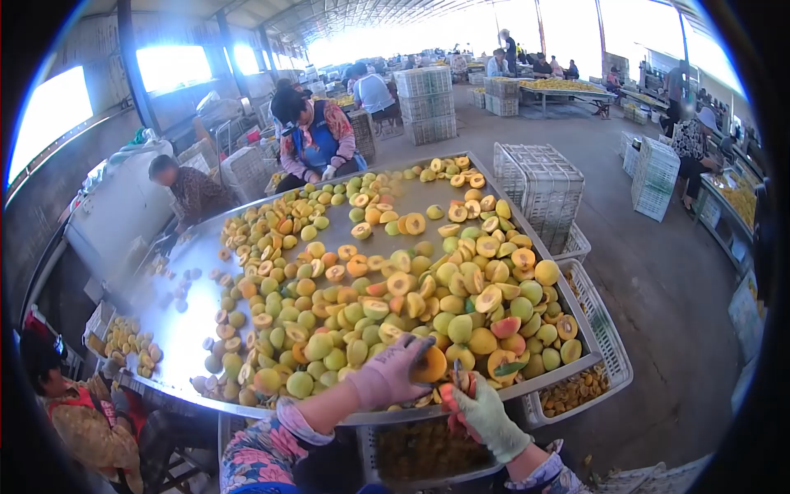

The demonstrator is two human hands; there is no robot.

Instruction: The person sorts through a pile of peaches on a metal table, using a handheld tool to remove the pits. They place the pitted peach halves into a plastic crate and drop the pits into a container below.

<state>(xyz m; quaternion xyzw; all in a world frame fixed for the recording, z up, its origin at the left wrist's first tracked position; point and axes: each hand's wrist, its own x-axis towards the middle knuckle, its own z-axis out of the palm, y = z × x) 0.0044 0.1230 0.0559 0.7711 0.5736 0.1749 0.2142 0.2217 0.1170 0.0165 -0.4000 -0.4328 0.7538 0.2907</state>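
My left hand (393, 372), in a pinkish-purple glove, is closed around a peach half (430, 365) with its orange side showing, over the near edge of the metal table (202, 284). Just to its right, my right hand (492, 418) wears a pale green glove and grips a small red-handled tool (458, 397). The tool's dark metal tip points up beside the fruit; its exact kind is not clear. Spread over the table in front of both hands is a heap of yellow-green peaches (354, 317), many of them cut in halves with brown centres.
Below the near edge stands a crate (370, 457) of dark scraps. Another white crate (621, 362) with peach pieces is at the right side, near stacked crates (539, 189). Other people sit around the table: one opposite (317, 140), one far left (193, 185), one near left (86, 412).
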